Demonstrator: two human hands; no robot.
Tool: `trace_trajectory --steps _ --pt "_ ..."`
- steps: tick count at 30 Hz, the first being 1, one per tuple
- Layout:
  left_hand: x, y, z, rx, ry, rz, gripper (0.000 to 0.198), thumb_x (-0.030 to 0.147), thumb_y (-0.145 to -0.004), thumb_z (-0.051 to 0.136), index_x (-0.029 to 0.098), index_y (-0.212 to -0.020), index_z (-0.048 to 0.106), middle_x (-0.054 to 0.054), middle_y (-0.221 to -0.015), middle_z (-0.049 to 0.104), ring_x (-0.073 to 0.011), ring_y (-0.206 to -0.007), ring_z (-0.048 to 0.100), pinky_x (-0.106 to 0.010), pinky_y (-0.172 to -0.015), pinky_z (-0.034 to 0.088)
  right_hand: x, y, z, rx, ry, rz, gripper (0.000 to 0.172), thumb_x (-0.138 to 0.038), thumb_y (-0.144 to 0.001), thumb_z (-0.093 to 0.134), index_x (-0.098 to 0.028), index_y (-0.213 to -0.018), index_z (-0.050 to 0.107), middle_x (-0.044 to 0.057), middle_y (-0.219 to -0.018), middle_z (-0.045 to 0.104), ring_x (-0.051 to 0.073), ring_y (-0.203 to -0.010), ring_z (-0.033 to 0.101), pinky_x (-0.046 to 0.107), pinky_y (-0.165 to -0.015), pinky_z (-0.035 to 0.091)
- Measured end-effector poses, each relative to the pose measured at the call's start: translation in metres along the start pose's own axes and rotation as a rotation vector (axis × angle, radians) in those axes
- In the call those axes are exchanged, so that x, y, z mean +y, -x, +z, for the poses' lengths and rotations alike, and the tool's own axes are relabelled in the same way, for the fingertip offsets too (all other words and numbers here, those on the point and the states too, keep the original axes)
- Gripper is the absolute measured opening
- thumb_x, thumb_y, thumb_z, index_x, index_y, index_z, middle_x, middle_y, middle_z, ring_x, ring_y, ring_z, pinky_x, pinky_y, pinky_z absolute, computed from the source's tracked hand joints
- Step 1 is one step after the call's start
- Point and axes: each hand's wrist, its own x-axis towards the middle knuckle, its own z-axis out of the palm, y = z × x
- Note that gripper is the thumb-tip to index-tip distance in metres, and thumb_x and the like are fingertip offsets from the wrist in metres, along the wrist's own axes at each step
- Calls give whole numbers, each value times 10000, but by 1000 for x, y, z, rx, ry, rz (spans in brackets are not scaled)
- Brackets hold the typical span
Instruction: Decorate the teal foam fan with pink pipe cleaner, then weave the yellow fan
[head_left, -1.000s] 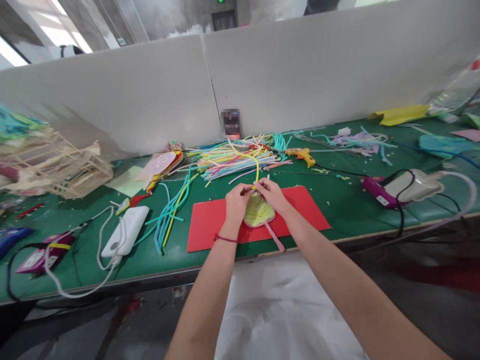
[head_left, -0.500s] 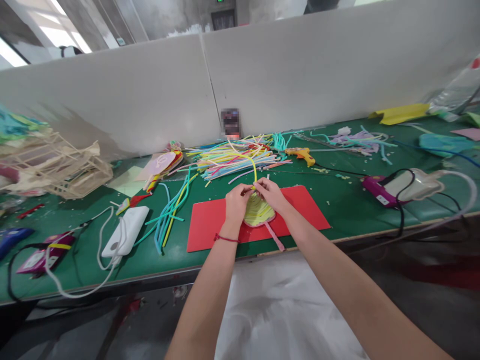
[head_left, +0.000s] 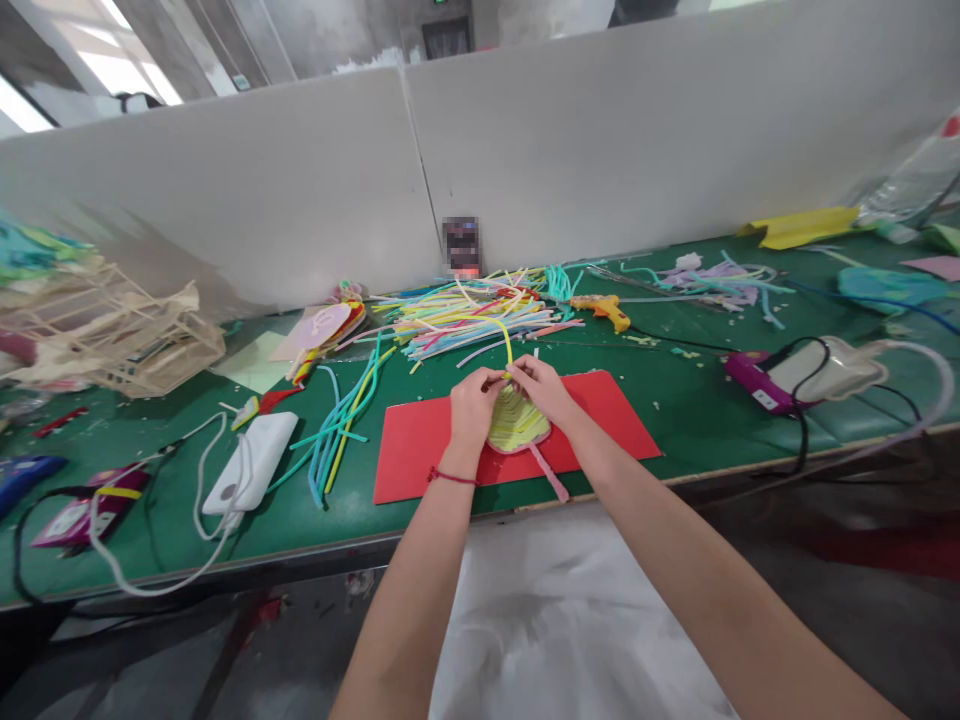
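Observation:
Side by side at the top of a yellow-green leaf-shaped piece (head_left: 517,422), my left hand (head_left: 477,396) and my right hand (head_left: 541,388) both pinch a yellow strip (head_left: 507,345). The strip's free end arches up and away over the pile behind. A pink edge runs along the bottom of the leaf shape, and a pink stem (head_left: 551,473) points toward the table's front edge. Beneath it lies a red sheet (head_left: 414,450). Fingers hide the exact spot where strip and leaf shape meet.
Behind the hands lies a pile of coloured strips (head_left: 472,320), with a yellow glue gun (head_left: 604,310) to its right. Teal and yellow strips (head_left: 337,430) and a white power bank (head_left: 251,465) are at left. A wooden stick frame (head_left: 142,340) stands far left.
The arching part of the yellow strip has bent lower and to the left. Both hands keep nearly the same place and grip.

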Motion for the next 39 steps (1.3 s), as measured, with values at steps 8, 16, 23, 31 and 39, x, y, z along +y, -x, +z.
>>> trace_trajectory --steps 8,16,23,31,39 --pt "0 -1 0 -25 54 11 143 104 -793 570 191 -845 669 -24 -852 709 -150 -781 657 -279 -755 515 2 -3 0 26 -75 36 391 -589 -681 618 -210 -660 525 -56 -498 478 87 -432 421 232 -416 334" --pt "-4 -3 3 -40 95 -19 184 96 -767 602 186 -923 637 -22 -835 696 -138 -762 652 -244 -709 514 0 -5 -4 85 -181 43 399 -568 -636 663 -206 -718 516 -55 -545 503 86 -466 449 218 -423 360" --pt "-6 -5 4 -51 101 -47 94 162 -839 534 172 -880 618 -30 -846 690 -135 -761 646 -226 -687 493 -1 -3 -4 79 -193 43 372 -530 -633 682 -198 -733 547 -28 -629 583 95 -501 490 224 -446 379" --pt "-6 -6 1 -49 58 -76 190 196 -879 478 179 -735 601 12 -686 641 -118 -668 592 -210 -640 450 -3 -1 -3 69 -151 37 345 -514 -662 685 -188 -699 578 -23 -606 590 95 -491 482 227 -445 371" --pt "-8 -5 4 -130 62 -165 256 318 -913 490 165 -1101 572 -78 -1127 581 -191 -953 587 -381 -822 508 2 -2 -6 97 -72 50 256 -357 -876 548 -158 -1029 596 54 -1007 624 159 -839 606 331 -730 516"
